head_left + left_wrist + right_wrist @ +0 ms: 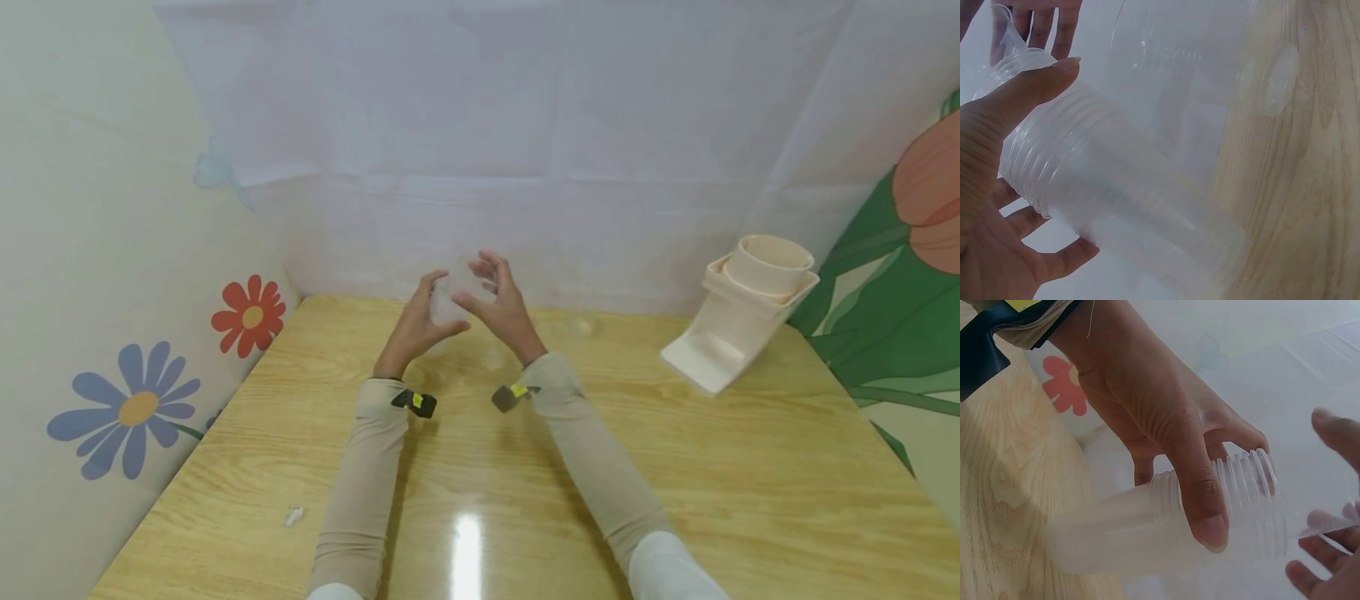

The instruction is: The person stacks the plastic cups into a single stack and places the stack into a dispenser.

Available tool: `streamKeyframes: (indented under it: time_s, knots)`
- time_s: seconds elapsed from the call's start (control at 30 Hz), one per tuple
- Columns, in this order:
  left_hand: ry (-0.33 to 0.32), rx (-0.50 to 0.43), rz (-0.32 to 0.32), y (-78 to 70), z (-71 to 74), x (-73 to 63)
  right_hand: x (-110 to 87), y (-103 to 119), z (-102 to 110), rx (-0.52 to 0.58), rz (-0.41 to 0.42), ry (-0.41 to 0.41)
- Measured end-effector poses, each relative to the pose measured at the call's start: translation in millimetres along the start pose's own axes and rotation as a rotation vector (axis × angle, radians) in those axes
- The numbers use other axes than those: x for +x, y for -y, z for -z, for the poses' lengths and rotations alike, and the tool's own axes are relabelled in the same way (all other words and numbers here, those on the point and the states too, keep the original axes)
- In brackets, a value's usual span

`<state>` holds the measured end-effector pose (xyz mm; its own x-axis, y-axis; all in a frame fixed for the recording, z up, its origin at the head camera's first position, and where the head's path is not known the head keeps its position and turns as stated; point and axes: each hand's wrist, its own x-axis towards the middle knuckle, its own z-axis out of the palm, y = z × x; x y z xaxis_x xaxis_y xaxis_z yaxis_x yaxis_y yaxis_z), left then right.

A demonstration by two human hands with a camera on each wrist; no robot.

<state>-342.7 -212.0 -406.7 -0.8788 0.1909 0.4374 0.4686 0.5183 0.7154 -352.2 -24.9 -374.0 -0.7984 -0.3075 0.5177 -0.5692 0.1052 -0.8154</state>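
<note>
My left hand (420, 323) grips a stack of nested clear plastic cups (1141, 194) round the rims. Its thumb lies across the ridged rims in both wrist views. The stack (1110, 528) lies tilted, its closed end near the wooden table. At the rim end, my right hand (502, 304) curves its thumb and fingers round a clear plastic cup (1007, 34). That cup is see-through and only partly visible, projecting from the stack's mouth. The right fingertips (1329, 544) show through or beside its clear wall.
A cream-coloured holder with a round tube top (772, 262) stands at the right of the wooden table (600, 467). Faint clear cups (581, 325) stand behind the right wrist. A small white scrap (294, 517) lies at the front left. White cloth (450, 100) hangs behind.
</note>
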Motion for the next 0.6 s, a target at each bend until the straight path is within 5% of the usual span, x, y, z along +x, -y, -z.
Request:
streamKeyframes:
  time_s: [0.6]
  knots:
    - [0.002,0.016,-0.001,1.6,-0.4,0.3,-0.4,-3.6,-5.1,-0.163,-0.143,0.100]
